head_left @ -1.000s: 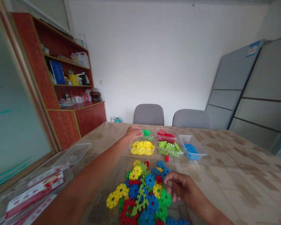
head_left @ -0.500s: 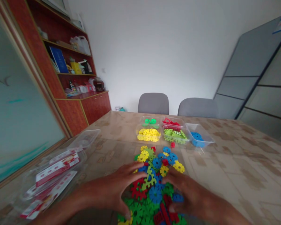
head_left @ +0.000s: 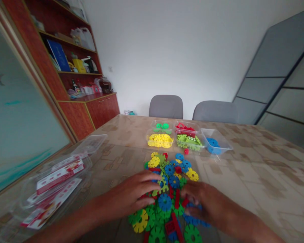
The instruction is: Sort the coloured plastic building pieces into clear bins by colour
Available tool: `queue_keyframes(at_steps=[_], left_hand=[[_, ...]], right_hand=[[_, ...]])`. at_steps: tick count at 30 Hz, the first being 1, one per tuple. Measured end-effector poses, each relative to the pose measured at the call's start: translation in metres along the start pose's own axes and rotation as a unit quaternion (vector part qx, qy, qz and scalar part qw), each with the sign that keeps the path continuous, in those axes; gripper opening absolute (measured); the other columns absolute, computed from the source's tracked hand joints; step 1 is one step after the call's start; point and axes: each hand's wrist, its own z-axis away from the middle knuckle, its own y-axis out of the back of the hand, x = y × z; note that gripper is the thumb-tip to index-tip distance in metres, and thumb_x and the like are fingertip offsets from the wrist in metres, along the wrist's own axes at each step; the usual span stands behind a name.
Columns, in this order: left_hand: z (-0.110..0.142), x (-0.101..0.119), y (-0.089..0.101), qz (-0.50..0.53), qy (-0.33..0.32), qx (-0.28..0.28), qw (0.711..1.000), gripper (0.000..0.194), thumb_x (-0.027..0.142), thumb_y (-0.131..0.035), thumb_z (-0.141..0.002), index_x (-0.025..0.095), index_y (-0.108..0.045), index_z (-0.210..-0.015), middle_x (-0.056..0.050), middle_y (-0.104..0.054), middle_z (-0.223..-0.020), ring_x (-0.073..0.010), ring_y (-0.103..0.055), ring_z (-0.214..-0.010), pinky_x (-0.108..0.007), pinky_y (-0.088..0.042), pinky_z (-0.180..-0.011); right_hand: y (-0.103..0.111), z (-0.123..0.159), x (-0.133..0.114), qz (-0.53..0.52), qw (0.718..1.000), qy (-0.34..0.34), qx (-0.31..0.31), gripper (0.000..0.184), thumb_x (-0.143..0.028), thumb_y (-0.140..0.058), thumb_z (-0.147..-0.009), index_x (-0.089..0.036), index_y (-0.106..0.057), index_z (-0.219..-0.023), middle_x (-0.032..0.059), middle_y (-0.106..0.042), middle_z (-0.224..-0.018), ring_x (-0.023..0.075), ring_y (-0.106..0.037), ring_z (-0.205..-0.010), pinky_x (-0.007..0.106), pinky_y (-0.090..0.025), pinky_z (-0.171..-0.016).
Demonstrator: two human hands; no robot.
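A loose pile of notched plastic discs and toothed building pieces lies on the table in front of me. My left hand (head_left: 138, 187) is over the pile's left side, fingers stretched toward a light green toothed piece (head_left: 164, 184). My right hand (head_left: 201, 197) is at the right side, its fingers bent and thumb apart, close to red bars and blue discs partly hidden beneath it. Between the hands lies a blue disc (head_left: 165, 202). Nearer me are a yellow disc (head_left: 141, 221), green discs (head_left: 157, 235) and a red bar (head_left: 177, 227).
Behind the pile stand clear tubs holding yellow discs (head_left: 160, 140), light green pieces (head_left: 189, 141), red pieces (head_left: 184, 127), green discs (head_left: 162, 126) and blue discs (head_left: 213, 145). Clear packaging with red-and-white cards (head_left: 59, 177) lies at left. Grey chairs (head_left: 166, 106) stand beyond the table.
My hands have shifted over the pile, and its near pieces are spread wider. A yellow disc at the near left shows more fully. The view has tipped slightly downward.
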Motion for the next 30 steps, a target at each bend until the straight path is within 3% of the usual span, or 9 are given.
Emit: queue_keyframes(at_steps=[5,7,11,15,19,23,27,30], left_hand=[[-0.012,0.010,-0.021,-0.021,-0.115,0.002,0.993,0.032,0.015,-0.045,-0.098,0.022,-0.054,-0.127,-0.006,-0.061,-0.127,-0.0212,-0.052,-0.116,-0.031,-0.039,-0.099],[-0.014,0.009,-0.028,-0.028,-0.127,0.008,0.991,0.027,0.016,-0.045,-0.098,0.021,-0.057,-0.122,-0.007,-0.064,-0.122,-0.0217,-0.053,-0.111,-0.031,-0.040,-0.096],[-0.015,0.004,-0.032,-0.028,-0.093,0.007,0.995,0.016,0.024,-0.050,-0.097,0.020,-0.063,-0.105,-0.006,-0.069,-0.101,-0.0205,-0.056,-0.095,-0.029,-0.041,-0.083],[-0.014,0.002,-0.026,-0.041,-0.084,0.012,0.996,0.024,0.026,-0.041,-0.100,0.019,-0.064,-0.099,-0.007,-0.070,-0.094,-0.0208,-0.057,-0.088,-0.030,-0.038,-0.080],[-0.012,0.005,-0.022,-0.028,-0.089,0.038,0.995,0.031,0.029,-0.036,-0.102,0.018,-0.064,-0.103,-0.009,-0.069,-0.094,-0.0211,-0.057,-0.085,-0.032,-0.038,-0.079],[-0.010,0.010,-0.024,-0.049,-0.121,0.031,0.991,0.028,0.025,-0.036,-0.101,0.018,-0.063,-0.106,-0.009,-0.068,-0.107,-0.0215,-0.056,-0.091,-0.032,-0.037,-0.082],[-0.010,0.013,-0.024,-0.081,-0.123,0.019,0.989,0.028,0.023,-0.034,-0.101,0.017,-0.062,-0.105,-0.009,-0.068,-0.103,-0.0213,-0.056,-0.087,-0.032,-0.037,-0.080],[-0.010,0.010,-0.022,-0.080,-0.100,0.038,0.991,0.024,0.023,-0.038,-0.100,0.018,-0.061,-0.105,-0.008,-0.068,-0.103,-0.0210,-0.055,-0.088,-0.031,-0.038,-0.079]], right_hand=[[0.007,0.014,0.002,0.008,0.998,-0.057,-0.036,0.044,-0.019,-0.075,-0.065,-0.025,-0.061,-0.107,0.0064,-0.065,-0.111,0.0274,-0.059,-0.099,0.036,-0.045,-0.086],[0.003,0.010,0.007,0.030,0.998,-0.057,-0.019,0.039,-0.018,-0.073,-0.065,-0.023,-0.061,-0.102,0.0064,-0.065,-0.107,0.0266,-0.060,-0.096,0.034,-0.046,-0.083],[-0.013,-0.008,0.017,0.068,0.997,-0.030,0.016,0.022,-0.014,-0.060,-0.076,-0.021,-0.056,-0.097,0.0048,-0.066,-0.095,0.0202,-0.061,-0.082,0.027,-0.044,-0.071],[-0.009,-0.014,0.021,0.102,0.993,-0.053,0.040,0.005,-0.017,-0.053,-0.083,-0.020,-0.057,-0.086,0.0050,-0.066,-0.086,0.0183,-0.061,-0.071,0.026,-0.040,-0.062],[0.006,-0.003,0.013,0.089,0.993,-0.071,0.012,0.010,-0.028,-0.060,-0.082,-0.022,-0.063,-0.089,0.0050,-0.067,-0.088,0.0200,-0.062,-0.074,0.026,-0.040,-0.061],[0.003,0.002,0.004,0.088,0.993,-0.072,-0.016,0.024,-0.029,-0.071,-0.073,-0.019,-0.063,-0.093,0.0076,-0.066,-0.096,0.0253,-0.060,-0.086,0.031,-0.044,-0.071],[0.002,-0.002,0.007,0.047,0.996,-0.070,-0.003,0.017,-0.019,-0.068,-0.072,-0.020,-0.061,-0.087,0.0040,-0.065,-0.089,0.0216,-0.059,-0.080,0.029,-0.042,-0.067],[0.012,0.000,0.013,-0.036,0.997,-0.067,-0.015,0.011,-0.015,-0.061,-0.076,-0.021,-0.063,-0.085,-0.0003,-0.062,-0.076,0.0164,-0.057,-0.070,0.025,-0.040,-0.060]])
